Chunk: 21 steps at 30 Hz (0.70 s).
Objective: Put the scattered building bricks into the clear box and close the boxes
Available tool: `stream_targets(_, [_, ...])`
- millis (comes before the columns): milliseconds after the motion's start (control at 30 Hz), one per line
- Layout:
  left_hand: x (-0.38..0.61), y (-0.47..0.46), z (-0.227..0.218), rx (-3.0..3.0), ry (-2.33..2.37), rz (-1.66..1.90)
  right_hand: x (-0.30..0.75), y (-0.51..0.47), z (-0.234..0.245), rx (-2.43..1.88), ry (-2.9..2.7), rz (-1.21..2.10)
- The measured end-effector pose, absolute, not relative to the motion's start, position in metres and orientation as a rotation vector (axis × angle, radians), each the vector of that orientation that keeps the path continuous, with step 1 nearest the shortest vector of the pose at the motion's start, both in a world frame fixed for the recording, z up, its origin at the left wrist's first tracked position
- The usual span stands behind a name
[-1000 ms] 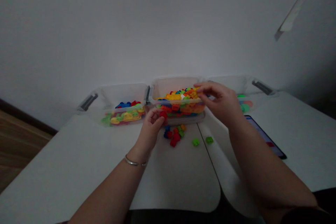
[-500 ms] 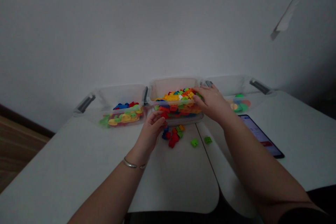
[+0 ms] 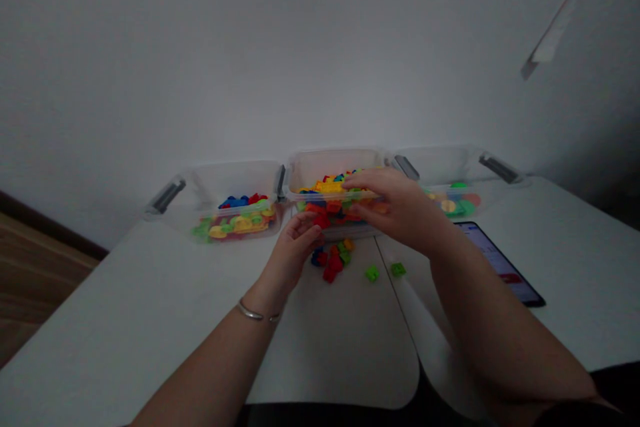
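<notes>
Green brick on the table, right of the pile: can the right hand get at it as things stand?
Probably yes. The right hand is at the front of the middle clear plastic tub, close above the green brick, and nothing visible lies between them.

A plain white wall [image 3: 250,67] rises behind a white counter with a rounded edge [image 3: 150,280], above brown wooden flooring [image 3: 35,280], all in dim light.

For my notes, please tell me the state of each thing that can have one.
Middle clear box: open, heaped with coloured bricks.
Left clear box: open, holding blue, red, yellow and green pieces.
Right clear box: open, holding coloured discs.
Left hand: fingers curled at middle box's front rim.
Right hand: fingers spread over the bricks.
Loose bricks: lying on the table, outside the boxes.
Tablet: lying flat, screen lit.
</notes>
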State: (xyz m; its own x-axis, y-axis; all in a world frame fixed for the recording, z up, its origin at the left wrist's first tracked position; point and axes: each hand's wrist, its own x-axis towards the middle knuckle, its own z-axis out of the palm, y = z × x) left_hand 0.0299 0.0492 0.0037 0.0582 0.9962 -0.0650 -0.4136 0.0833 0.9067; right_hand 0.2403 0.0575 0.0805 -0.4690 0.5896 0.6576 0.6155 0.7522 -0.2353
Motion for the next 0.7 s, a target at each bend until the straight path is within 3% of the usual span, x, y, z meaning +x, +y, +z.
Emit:
stream_targets(200, [0.031,0.053,0.004,0.915,0.814,1.251,0.206,0.043,0.081,-0.935,-2.418,0.153])
stream_targets(700, [0.037,0.058,-0.011,1.048,0.835,1.241,0.213,0.048,0.058,-1.058,-2.369,-0.107])
